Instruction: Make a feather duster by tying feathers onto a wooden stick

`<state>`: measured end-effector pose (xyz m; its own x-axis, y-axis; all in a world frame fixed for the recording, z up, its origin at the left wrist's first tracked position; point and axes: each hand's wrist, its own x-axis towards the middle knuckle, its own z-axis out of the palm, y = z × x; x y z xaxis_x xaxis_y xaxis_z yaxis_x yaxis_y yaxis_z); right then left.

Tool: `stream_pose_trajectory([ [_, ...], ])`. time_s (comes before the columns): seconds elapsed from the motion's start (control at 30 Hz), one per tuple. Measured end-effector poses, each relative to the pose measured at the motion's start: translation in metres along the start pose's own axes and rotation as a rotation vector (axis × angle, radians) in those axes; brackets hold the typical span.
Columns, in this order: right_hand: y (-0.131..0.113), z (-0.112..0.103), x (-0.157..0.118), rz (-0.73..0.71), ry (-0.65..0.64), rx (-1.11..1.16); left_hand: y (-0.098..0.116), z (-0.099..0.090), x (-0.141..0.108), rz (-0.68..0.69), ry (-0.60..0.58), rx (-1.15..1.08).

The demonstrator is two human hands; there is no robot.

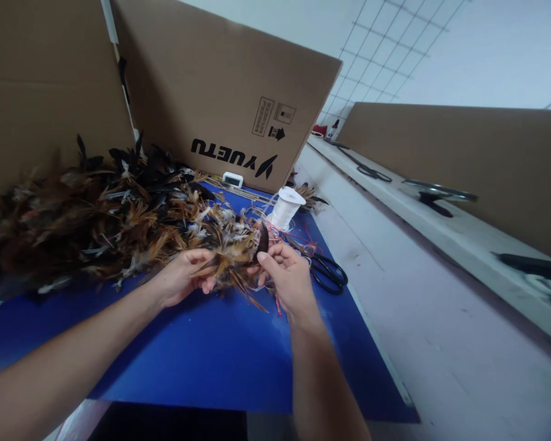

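Observation:
My left hand [183,277] pinches a bunch of brown and golden feathers [229,264] above the front of the blue table. Facing it, my right hand [287,275] is closed, thumb against fingers, on a dark curved feather [262,240] that points upward. The feather bunch lies between the two hands, and some tips reach toward the right fingers. Whether the dark feather is joined to the bunch I cannot tell. Black-handled scissors [329,274] lie just right of my right hand. Behind it stands a spool of white cord or ribbon [286,207].
A large heap of feathers [96,214] covers the table's left and back. Cardboard panels [220,79] rise behind it. Pink and white strings [305,239] lie near the spool, with a small white digital device [232,179] farther back. The blue table [202,361] borders a white wall ledge [395,190] holding tools.

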<state>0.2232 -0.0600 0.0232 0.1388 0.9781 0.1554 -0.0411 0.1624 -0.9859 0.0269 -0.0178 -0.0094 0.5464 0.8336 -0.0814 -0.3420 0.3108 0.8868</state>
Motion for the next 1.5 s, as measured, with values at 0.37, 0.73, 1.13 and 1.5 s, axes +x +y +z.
stream_pose_trajectory([
  [0.37, 0.001, 0.008, -0.002, -0.003, 0.045, 0.019, -0.005, -0.003, 0.005, -0.039, 0.065, -0.166],
  [0.73, 0.005, 0.009, -0.002, 0.039, -0.018, 0.09, -0.006, -0.006, 0.006, -0.014, 0.156, -0.268],
  [1.13, 0.023, 0.021, -0.005, 0.113, -0.189, -0.126, -0.008, -0.006, 0.004, 0.02, 0.047, -0.216],
  [1.5, 0.017, 0.021, -0.005, 0.129, -0.148, -0.124, -0.004, -0.001, 0.001, 0.03, 0.042, -0.097],
])
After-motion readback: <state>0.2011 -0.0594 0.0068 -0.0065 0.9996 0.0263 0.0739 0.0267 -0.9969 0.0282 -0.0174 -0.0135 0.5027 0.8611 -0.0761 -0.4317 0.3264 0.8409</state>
